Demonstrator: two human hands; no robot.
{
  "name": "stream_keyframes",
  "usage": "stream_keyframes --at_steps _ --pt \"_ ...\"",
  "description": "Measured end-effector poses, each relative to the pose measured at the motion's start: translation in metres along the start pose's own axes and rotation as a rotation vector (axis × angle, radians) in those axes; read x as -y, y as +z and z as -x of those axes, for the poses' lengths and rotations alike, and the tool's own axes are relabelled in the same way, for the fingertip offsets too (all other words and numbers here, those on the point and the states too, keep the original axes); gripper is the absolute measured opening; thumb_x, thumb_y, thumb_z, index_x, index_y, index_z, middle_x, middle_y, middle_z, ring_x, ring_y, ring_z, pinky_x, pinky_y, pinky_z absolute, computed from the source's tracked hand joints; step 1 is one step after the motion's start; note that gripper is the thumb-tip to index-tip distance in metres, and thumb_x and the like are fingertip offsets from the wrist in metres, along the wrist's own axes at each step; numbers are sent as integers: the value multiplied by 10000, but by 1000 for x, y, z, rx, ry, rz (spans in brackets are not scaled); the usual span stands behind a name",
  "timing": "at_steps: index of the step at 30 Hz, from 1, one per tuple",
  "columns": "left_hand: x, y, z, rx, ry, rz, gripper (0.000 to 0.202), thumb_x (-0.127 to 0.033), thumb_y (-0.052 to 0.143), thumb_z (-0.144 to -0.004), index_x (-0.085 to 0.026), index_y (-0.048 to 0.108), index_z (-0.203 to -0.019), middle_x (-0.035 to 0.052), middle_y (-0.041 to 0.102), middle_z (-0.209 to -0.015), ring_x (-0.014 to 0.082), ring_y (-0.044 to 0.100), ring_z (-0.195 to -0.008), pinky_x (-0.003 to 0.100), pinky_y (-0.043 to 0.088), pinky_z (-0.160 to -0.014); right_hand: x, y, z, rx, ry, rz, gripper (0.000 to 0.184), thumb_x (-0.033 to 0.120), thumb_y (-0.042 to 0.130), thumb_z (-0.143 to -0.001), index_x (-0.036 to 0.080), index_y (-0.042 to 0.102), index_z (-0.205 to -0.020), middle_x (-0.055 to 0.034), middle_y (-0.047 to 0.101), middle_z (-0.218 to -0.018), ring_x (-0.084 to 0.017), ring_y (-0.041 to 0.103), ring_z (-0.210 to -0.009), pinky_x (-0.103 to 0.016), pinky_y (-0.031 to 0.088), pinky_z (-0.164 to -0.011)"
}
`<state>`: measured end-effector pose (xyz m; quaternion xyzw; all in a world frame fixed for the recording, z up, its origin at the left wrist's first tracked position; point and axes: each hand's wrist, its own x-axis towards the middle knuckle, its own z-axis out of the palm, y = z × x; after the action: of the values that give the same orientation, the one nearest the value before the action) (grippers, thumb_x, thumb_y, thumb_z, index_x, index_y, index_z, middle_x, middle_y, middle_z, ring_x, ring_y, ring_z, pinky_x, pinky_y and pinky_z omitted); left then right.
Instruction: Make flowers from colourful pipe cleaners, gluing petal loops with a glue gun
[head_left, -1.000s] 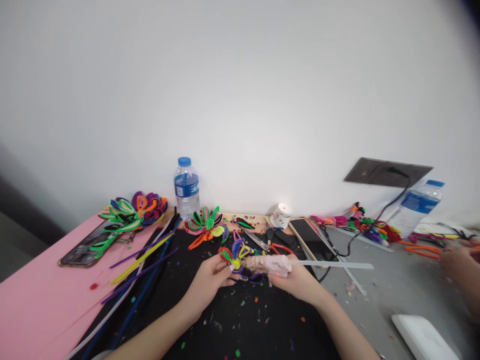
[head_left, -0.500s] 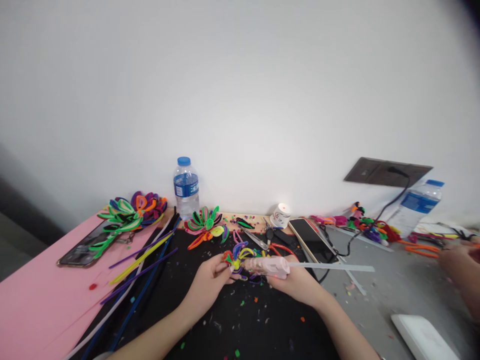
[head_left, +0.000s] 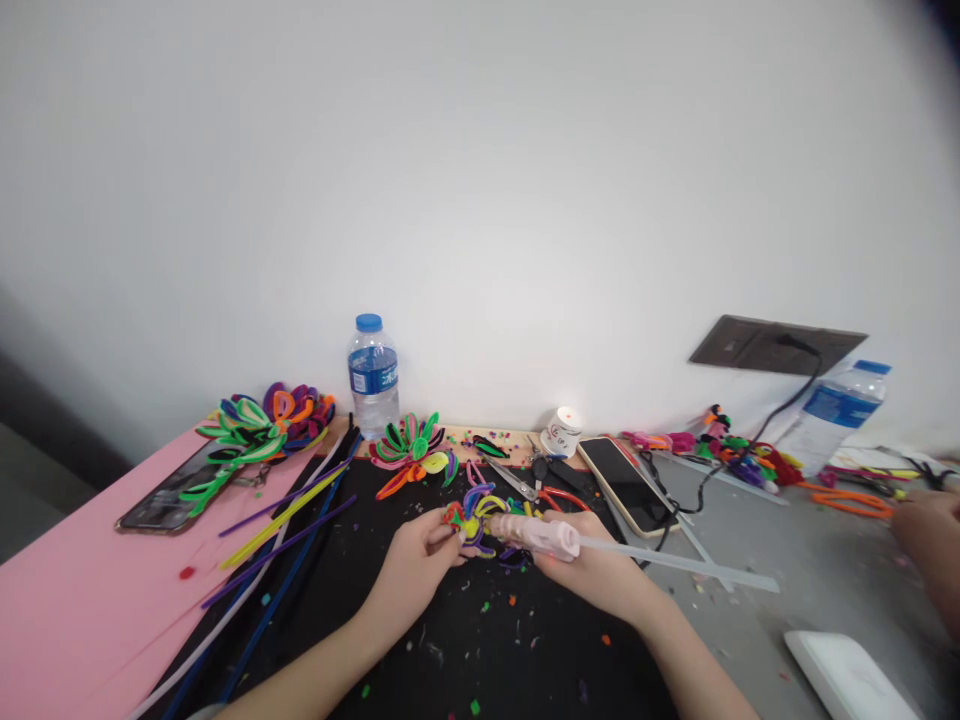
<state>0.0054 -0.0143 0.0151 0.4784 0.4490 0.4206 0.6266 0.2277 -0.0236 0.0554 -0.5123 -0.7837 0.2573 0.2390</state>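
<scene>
Left hand (head_left: 420, 550): thumb and fingers pinching a small multicolored pipe-cleaner flower (head_left: 471, 526), yellow at the middle, held over the black mat (head_left: 450, 660). Right hand (head_left: 592, 560): curled round a pale pink glue gun (head_left: 536, 535), finger detail partly hidden by the gun. Nozzle points left, right at the flower; can't tell if it touches. Translucent glue stick (head_left: 682, 562) pokes out the gun's rear, running right and over the gray worktop (head_left: 825, 580).

Just behind the flower: scissors (head_left: 517, 480), blades toward the wall. Farther back left, a bigger pipe-cleaner flower (head_left: 416, 448), green, pink and orange, in front of an upright water bottle (head_left: 373, 380) with blue cap. White paper cup (head_left: 564, 435) upside down near the wall; phone (head_left: 628, 487) lying screen up beside it.

Left side: loose pipe cleaners (head_left: 289, 515), yellow, purple and others, across the pink sheet (head_left: 75, 580) and mat edge. Green flower piece (head_left: 251, 430) lies over a 2nd phone (head_left: 169, 495). Tiny colored scraps all over the mat.

Right side: 2nd bottle (head_left: 836, 410) near the wall, black cable (head_left: 776, 408) plugged into the wall socket (head_left: 776, 343), white case (head_left: 847, 675) near the bottom edge. Another person's hand (head_left: 930, 530) at far right, blurry, grip unclear.
</scene>
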Motion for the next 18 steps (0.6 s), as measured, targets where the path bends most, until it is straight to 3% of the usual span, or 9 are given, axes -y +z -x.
stream_keyframes --at_steps 5,12,18 --pt "-4 -1 0 0 -55 84 260 -331 664 -712 -148 641 -895 51 732 -856 219 691 -814 263 513 -694 -4 -8 0 -27 45 -91 89 159 500 -717 158 587 -701 22 527 -592 -92 434 -515 -183 347 -474" --pt "-7 -3 2 24 -110 183 286 -343 653 -744 -149 652 -955 64 729 -888 182 684 -838 220 499 -717 1 -16 1 43 129 -231 250 160 502 -705 122 653 -900 9 586 -634 -81 409 -491 -175 346 -455" --pt "-7 -1 5 60 -117 204 308 -355 668 -736 -143 662 -958 78 729 -884 180 680 -828 220 497 -712 -3 -8 1 20 115 -222 155 148 513 -686 130 630 -787 6 585 -669 -89 452 -545 -171 383 -498"
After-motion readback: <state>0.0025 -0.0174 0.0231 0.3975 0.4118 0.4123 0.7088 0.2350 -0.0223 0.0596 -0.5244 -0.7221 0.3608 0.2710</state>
